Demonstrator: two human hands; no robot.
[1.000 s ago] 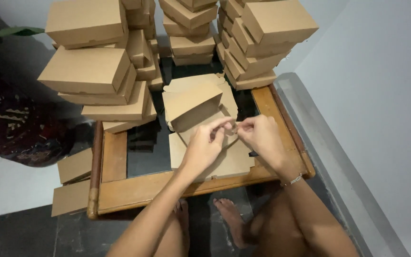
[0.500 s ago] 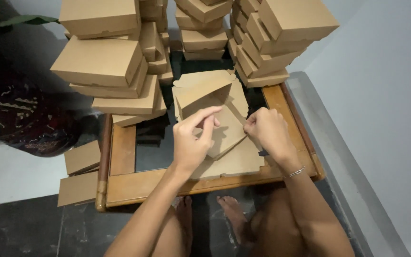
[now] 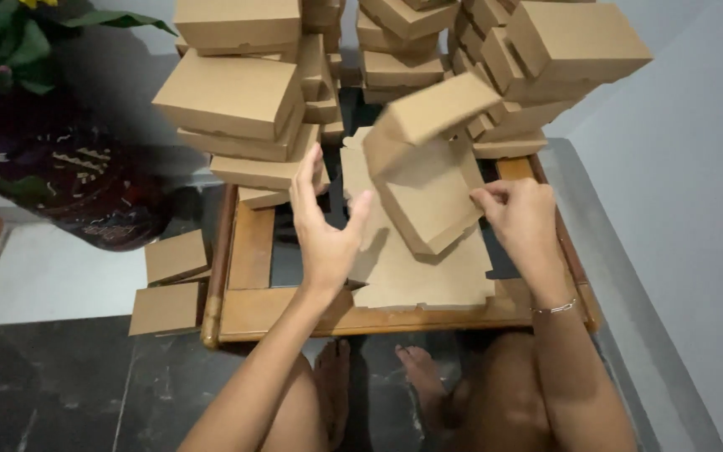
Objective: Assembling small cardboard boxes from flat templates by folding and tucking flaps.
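A half-folded brown cardboard box (image 3: 428,180) is tilted up above a low wooden table (image 3: 248,251), its lid part blurred and raised. My right hand (image 3: 522,222) pinches the box's right edge. My left hand (image 3: 326,226) is spread beside the box's left side, fingers apart, palm toward it; whether it touches the box I cannot tell. Flat cardboard blanks (image 3: 424,280) lie on the table under the box.
Tall stacks of finished brown boxes stand behind the table at left (image 3: 236,100), middle (image 3: 395,50) and right (image 3: 562,59). Loose flat pieces (image 3: 169,285) lie on the floor at left. A dark patterned plant pot (image 3: 60,176) stands far left. My bare feet (image 3: 378,377) rest under the table.
The box has been lifted and tipped up from the table. My left hand has come off it and spread wide. My right hand keeps its pinch on the right edge.
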